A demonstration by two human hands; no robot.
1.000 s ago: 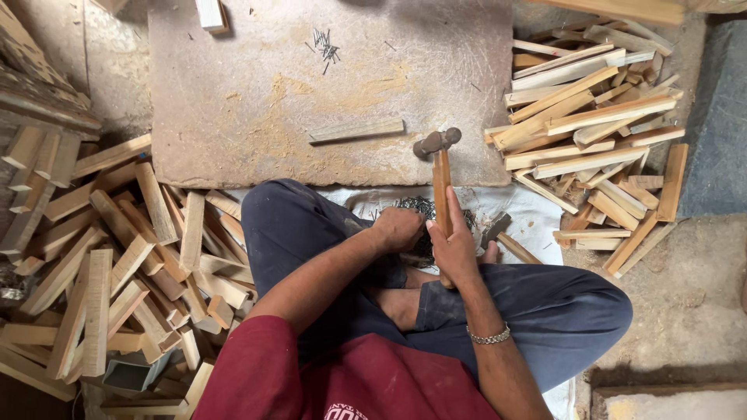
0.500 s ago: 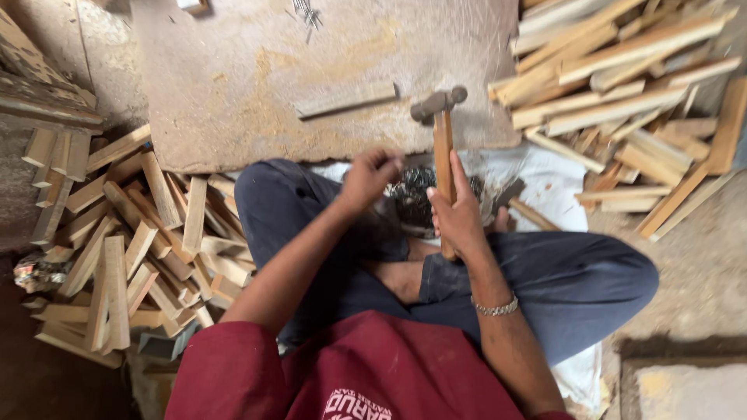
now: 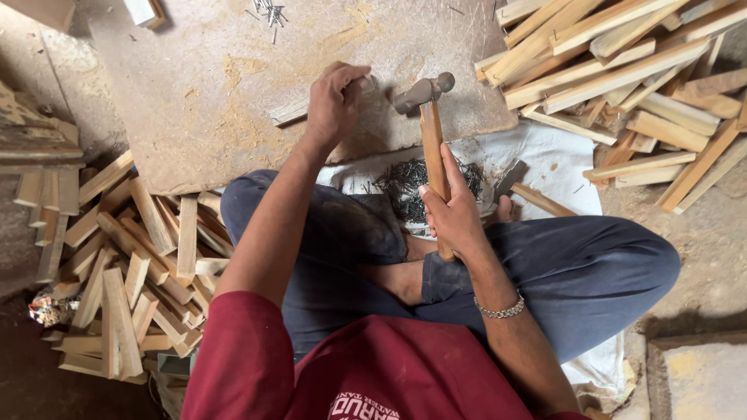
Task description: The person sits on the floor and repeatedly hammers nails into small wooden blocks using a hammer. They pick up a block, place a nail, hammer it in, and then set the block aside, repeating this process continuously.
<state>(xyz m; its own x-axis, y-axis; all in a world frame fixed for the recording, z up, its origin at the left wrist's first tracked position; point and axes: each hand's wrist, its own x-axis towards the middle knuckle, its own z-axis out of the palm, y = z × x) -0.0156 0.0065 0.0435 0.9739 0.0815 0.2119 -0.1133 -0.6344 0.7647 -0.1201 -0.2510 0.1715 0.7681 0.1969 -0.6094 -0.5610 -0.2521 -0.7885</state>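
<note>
I sit cross-legged at a flat work slab (image 3: 202, 117) dusted with sawdust. My left hand (image 3: 333, 99) reaches forward and closes on one end of a short wooden strip (image 3: 289, 113) lying on the slab. My right hand (image 3: 453, 211) grips the wooden handle of a hammer (image 3: 426, 117), whose metal head hovers just right of the left hand. A heap of dark nails (image 3: 411, 187) lies on a white cloth (image 3: 545, 163) in front of my legs.
Cut wooden strips are piled at the upper right (image 3: 622, 70) and at the left (image 3: 132, 257) beside my knee. A few loose nails (image 3: 268, 12) lie at the far edge of the slab. A small wooden block (image 3: 144, 11) sits at the top.
My left hand has moved from near my lap forward onto the slab and taken hold of the wooden strip. The hammer stays held upright in my right hand.
</note>
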